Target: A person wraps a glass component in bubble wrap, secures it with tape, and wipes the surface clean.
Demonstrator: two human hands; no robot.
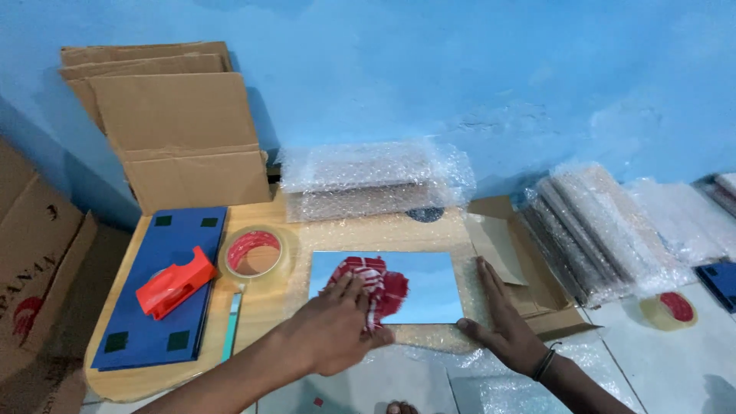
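Cloth (379,287) in red and white is being pressed on the mirror (414,287) by the closed left hand (333,333); the flat, open right hand (502,322) is steadying its edge, so strokes should stay light.

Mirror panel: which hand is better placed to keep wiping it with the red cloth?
Left. The left hand presses the red cloth on the mirror panel; the right hand lies flat at its right edge, apparently steadying it.
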